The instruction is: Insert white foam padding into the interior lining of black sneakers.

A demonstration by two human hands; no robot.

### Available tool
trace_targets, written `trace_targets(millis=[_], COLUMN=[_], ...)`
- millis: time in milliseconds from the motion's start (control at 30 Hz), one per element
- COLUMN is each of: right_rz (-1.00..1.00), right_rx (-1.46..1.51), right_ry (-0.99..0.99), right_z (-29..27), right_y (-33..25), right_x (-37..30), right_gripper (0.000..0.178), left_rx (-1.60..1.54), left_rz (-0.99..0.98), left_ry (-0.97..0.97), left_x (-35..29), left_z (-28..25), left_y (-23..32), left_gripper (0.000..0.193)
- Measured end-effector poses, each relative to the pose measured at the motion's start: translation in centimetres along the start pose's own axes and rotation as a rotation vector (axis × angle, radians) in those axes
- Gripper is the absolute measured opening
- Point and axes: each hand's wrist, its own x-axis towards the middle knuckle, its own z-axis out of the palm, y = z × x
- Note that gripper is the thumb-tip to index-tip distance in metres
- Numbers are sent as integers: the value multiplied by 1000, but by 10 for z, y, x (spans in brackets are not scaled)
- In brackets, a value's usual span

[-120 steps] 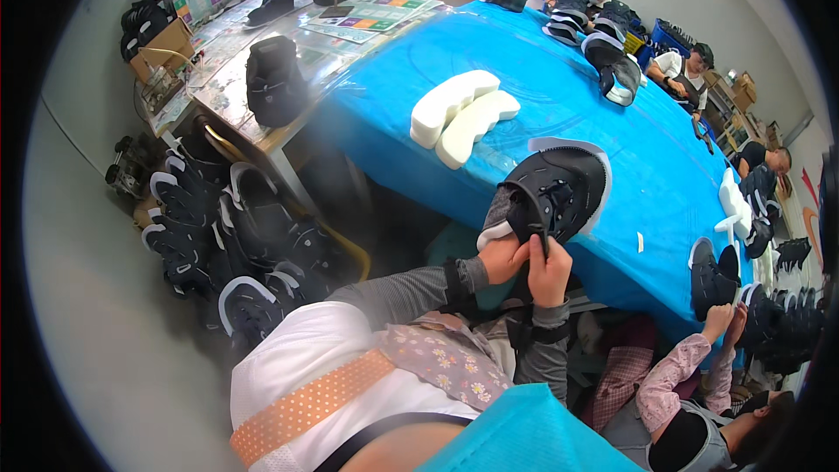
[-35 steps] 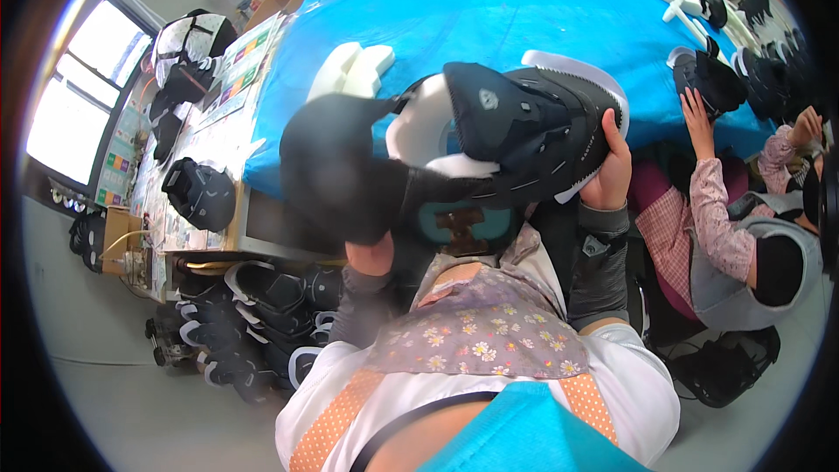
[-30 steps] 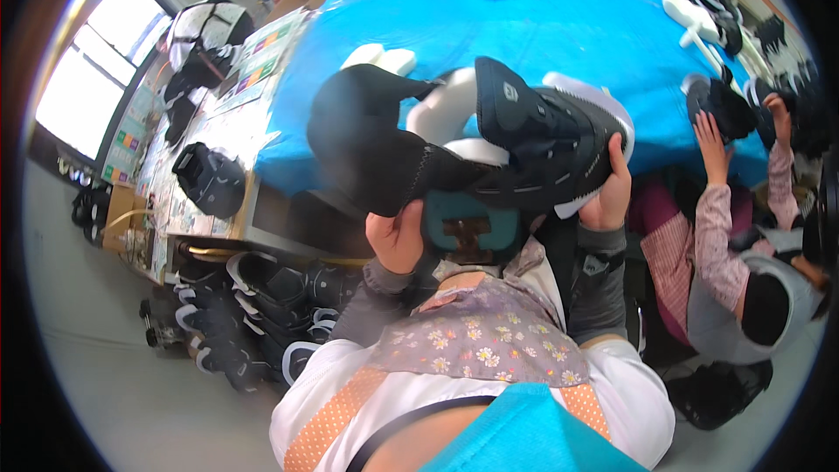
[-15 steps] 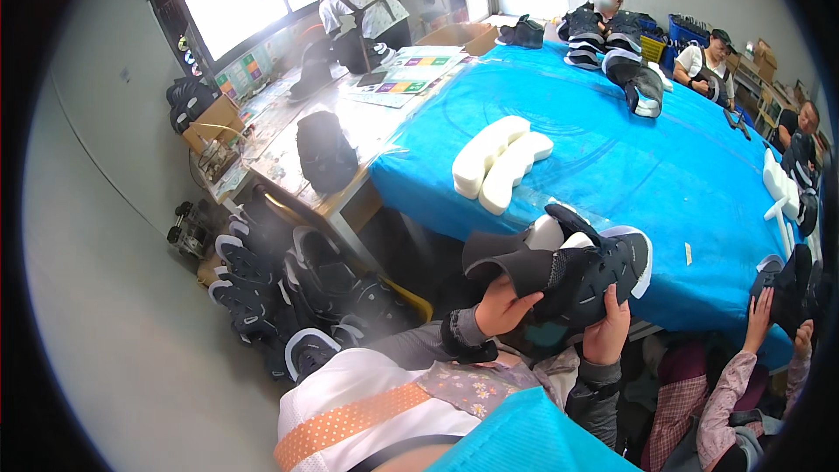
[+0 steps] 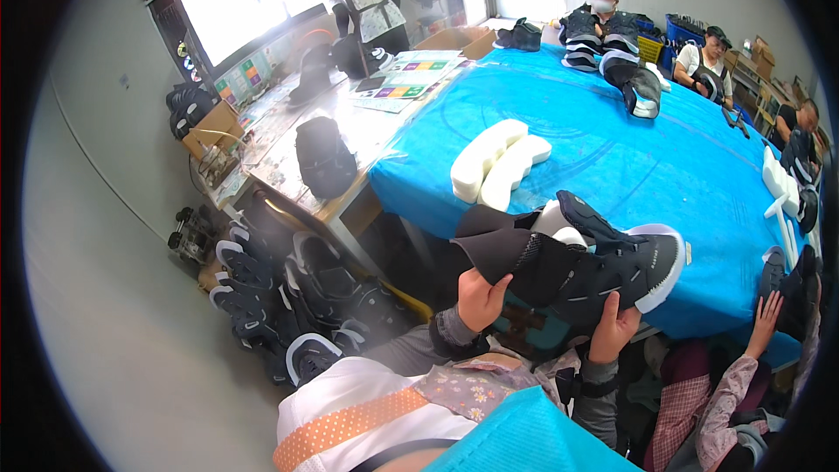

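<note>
A black high-top shoe [image 5: 603, 267] with a white rim around its toe lies tilted over the near edge of the blue-covered table, toe to the right. Something white shows inside its opening. My left hand [image 5: 481, 300] is closed on the dark, wide collar at the shoe's left end. My right hand [image 5: 614, 330] grips the lower side near the toe, with its other fingers partly hidden. Just beyond the shoe, two curved white blocks [image 5: 502, 163] lie side by side on the table.
A blue covering [image 5: 629, 157] spans the table. A black shoe [image 5: 325, 157] stands on the workbench [image 5: 280, 153] at left; many dark shoes [image 5: 253, 288] are piled below. A co-worker's hand [image 5: 766, 323] touches another shoe at right. Other people work around the table.
The shoe has swung out flatter, its toe moving right and slightly down. My left hand has shifted slightly left with the collar; my right hand has moved slightly right and down.
</note>
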Motion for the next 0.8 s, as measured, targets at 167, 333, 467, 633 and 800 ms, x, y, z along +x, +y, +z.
trace_targets(millis=[167,333,467,633,800], right_rz=[122,349,747,758,423], right_rx=[-471,-405,352,670,375], right_ry=[-163,-139,-22,-164,31], right_z=[-13,-47,-41,-27,-20], right_y=[36,60,26,29,6], right_x=[10,25,52,53,43], right_gripper=[45,52,47,40,19], left_rx=[-146,-117,-90,34,175], left_rz=[-585,-230,-36,88,-70], left_ry=[-168,-130,-185,-152,-102], left_x=[-18,-19,-12,-6,25], left_z=[7,7,0,-4,-30], left_y=[2,-6,-17,-18,-30], left_gripper=[27,27,27,28,24])
